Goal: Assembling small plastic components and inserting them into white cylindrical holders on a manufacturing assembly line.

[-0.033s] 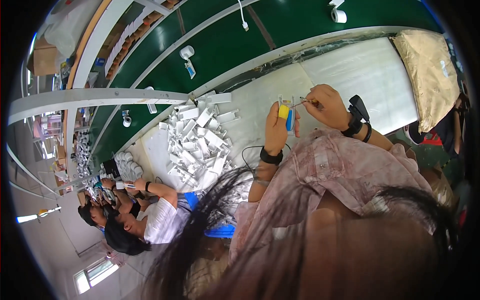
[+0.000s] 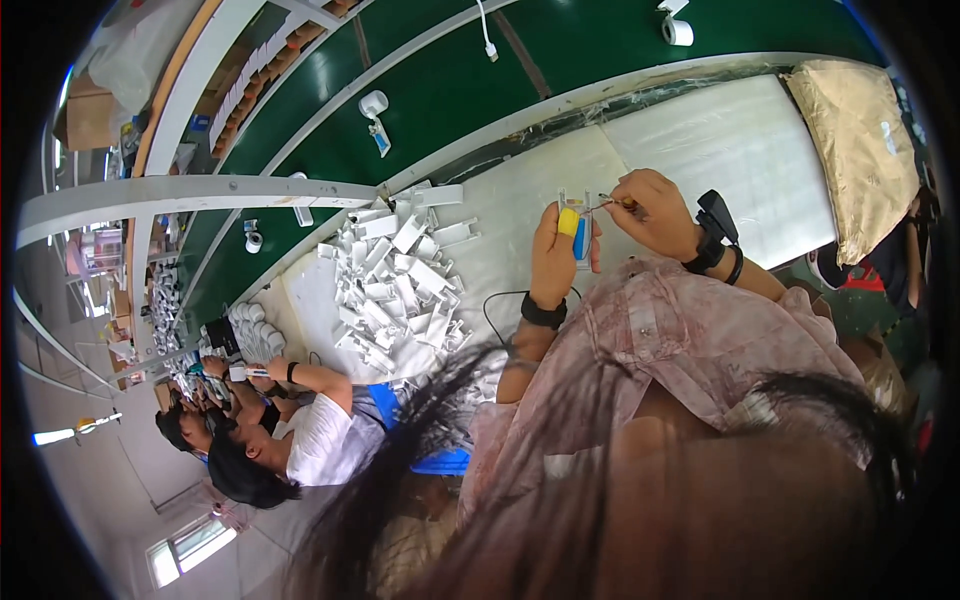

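Observation:
My left hand (image 2: 551,262) is closed around a small pale casing (image 2: 574,197) with a blue block (image 2: 580,240) along it, held over the work surface. A yellow cover (image 2: 568,222) sits at the tip of that thumb. Close by on the right, my right hand (image 2: 655,215) is pinched, its fingertips near the casing's upper end. Thin reddish wire (image 2: 600,205) shows between the casing and those fingers. Something slim with an orange-yellow part lies in the right hand, mostly hidden by the fingers; its kind is unclear. Both wrists wear black bands.
A large heap of white plastic housings (image 2: 400,285) lies left of my hands on the pale bench (image 2: 710,130). At the right end rests a brown paper package (image 2: 855,150). Beyond a raised edge runs a green surface (image 2: 600,50) with several white devices. Co-workers (image 2: 325,440) sit at the left.

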Action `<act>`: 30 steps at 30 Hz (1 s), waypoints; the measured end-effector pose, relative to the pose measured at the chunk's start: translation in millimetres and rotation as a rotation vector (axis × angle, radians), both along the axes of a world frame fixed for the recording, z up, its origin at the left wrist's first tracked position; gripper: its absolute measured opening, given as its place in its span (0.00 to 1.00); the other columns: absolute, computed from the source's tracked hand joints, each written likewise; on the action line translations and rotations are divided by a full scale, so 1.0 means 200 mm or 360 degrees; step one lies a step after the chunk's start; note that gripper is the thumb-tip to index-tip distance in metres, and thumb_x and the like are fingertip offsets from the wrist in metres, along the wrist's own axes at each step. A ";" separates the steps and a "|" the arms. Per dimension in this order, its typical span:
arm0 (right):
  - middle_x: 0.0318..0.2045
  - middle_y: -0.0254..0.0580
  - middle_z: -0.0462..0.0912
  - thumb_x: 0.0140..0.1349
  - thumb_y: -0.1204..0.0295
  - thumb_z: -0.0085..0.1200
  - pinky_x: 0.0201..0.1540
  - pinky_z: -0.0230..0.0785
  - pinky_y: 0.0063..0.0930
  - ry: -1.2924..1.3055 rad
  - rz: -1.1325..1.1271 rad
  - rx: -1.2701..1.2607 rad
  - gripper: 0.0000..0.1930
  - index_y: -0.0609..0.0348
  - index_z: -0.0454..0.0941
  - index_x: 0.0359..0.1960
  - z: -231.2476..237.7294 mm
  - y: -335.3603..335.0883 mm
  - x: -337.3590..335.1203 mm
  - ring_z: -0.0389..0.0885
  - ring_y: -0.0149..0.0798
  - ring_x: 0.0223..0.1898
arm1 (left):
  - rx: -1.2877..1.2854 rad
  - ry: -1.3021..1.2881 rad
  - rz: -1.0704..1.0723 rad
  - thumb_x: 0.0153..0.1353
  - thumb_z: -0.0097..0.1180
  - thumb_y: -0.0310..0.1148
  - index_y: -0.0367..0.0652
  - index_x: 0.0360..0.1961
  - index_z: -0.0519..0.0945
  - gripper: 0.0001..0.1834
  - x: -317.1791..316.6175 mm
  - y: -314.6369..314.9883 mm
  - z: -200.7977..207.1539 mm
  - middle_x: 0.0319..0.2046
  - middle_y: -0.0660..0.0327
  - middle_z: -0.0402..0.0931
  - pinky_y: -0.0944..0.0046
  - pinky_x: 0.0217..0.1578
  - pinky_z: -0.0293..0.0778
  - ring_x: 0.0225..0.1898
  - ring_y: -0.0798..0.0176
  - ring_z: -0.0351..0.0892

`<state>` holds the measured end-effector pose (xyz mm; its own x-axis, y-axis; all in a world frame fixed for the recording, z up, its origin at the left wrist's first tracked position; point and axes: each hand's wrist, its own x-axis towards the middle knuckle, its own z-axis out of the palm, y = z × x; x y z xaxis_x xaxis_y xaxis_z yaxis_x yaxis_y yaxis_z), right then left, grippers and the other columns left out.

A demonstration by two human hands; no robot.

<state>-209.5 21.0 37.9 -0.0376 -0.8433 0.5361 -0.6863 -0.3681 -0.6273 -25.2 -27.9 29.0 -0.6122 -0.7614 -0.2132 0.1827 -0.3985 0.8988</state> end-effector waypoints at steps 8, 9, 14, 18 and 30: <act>0.33 0.43 0.78 0.56 0.81 0.60 0.32 0.70 0.23 -0.0536 0.0263 0.0382 0.09 0.61 0.78 0.38 0.03 0.02 0.03 0.78 0.34 0.30 | 0.0040 0.0031 0.0013 0.70 0.37 0.33 0.36 0.44 0.69 0.12 -0.02 0.00 -0.04 0.28 0.56 0.75 0.69 0.14 0.70 0.17 0.67 0.73; 0.33 0.43 0.78 0.56 0.81 0.60 0.32 0.70 0.23 -0.0536 0.0263 0.0383 0.09 0.61 0.78 0.38 0.03 0.02 0.03 0.78 0.34 0.30 | 0.0090 0.0073 0.0032 0.70 0.37 0.34 0.36 0.44 0.70 0.12 -0.02 0.00 -0.04 0.28 0.56 0.75 0.69 0.14 0.70 0.17 0.67 0.73; 0.34 0.42 0.79 0.57 0.79 0.58 0.36 0.70 0.29 -0.0324 0.0184 0.0142 0.08 0.60 0.79 0.39 0.03 0.02 0.05 0.78 0.41 0.35 | 0.0121 0.0033 0.0047 0.69 0.41 0.30 0.37 0.44 0.70 0.09 -0.03 0.00 -0.04 0.28 0.57 0.74 0.69 0.13 0.69 0.17 0.67 0.72; 0.34 0.42 0.80 0.54 0.83 0.60 0.39 0.71 0.31 -0.0190 0.0166 0.0019 0.09 0.60 0.79 0.37 0.02 0.02 0.04 0.79 0.43 0.37 | 0.0083 0.0067 0.0078 0.65 0.43 0.23 0.36 0.45 0.69 0.08 -0.03 0.02 -0.02 0.27 0.60 0.73 0.69 0.14 0.69 0.17 0.68 0.71; 0.31 0.41 0.80 0.48 0.83 0.63 0.35 0.69 0.32 -0.0183 0.0207 -0.0116 0.11 0.59 0.79 0.34 0.03 0.02 0.05 0.78 0.43 0.34 | -0.0207 0.0016 0.0117 0.60 0.45 0.21 0.36 0.47 0.66 0.13 -0.02 0.05 0.06 0.29 0.61 0.73 0.71 0.19 0.69 0.20 0.73 0.70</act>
